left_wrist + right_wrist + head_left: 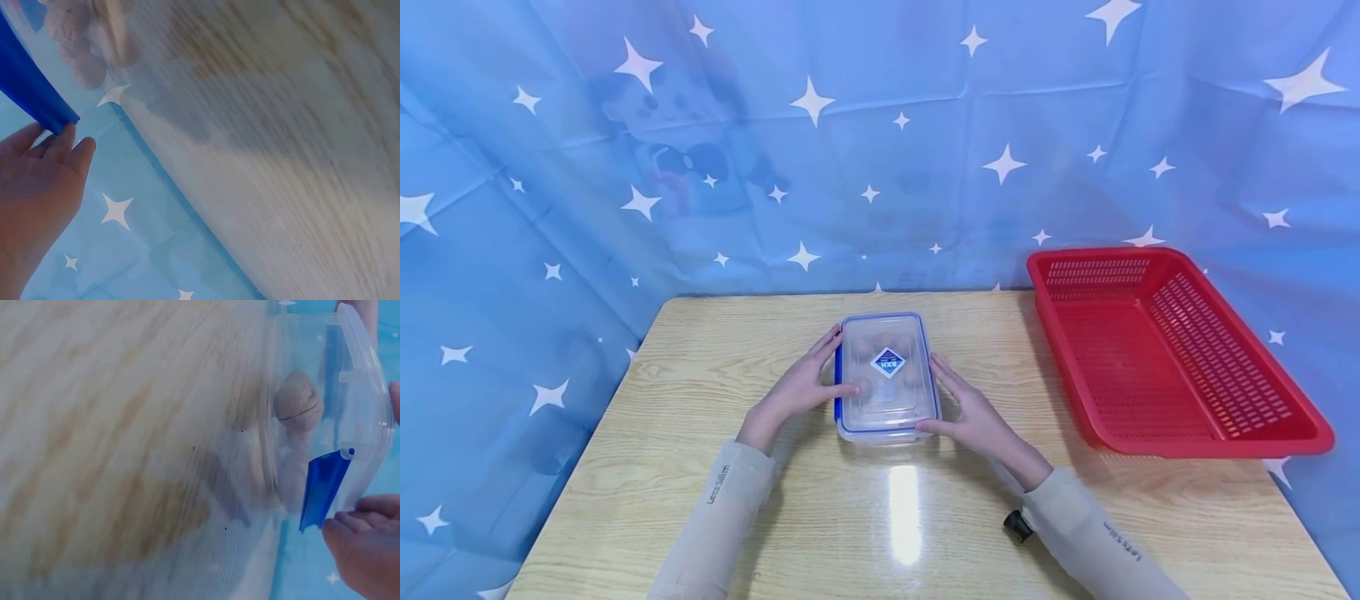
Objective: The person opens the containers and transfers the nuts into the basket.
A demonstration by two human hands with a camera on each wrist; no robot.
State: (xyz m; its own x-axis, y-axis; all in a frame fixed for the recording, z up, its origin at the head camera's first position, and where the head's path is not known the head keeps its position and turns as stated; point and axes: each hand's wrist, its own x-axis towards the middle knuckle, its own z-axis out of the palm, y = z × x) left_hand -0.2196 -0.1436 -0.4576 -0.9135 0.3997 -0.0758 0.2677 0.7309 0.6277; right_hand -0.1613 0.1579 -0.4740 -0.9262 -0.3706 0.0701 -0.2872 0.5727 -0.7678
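A clear plastic food box (891, 408) with a blue-edged lid and a diamond-shaped label lies flat on the table. Through its wall, brown wrinkled balls that look like walnuts (299, 403) show in the right wrist view. My left hand (801, 383) holds the box's left side, thumb over the lid and fingers along the edge. In the left wrist view those fingers touch the end of a blue latch (34, 84). My right hand (977, 418) grips the right side, thumb at the near corner. Beside its fingers, another blue latch (325, 487) sticks outward from the wall.
A red slotted plastic basket (1112, 433) stands at the table's right side, its inside visible. The wooden table (700, 358) meets a blue curtain (910, 225) with white stars at the back and left. A small black object (1018, 527) is at the right wrist.
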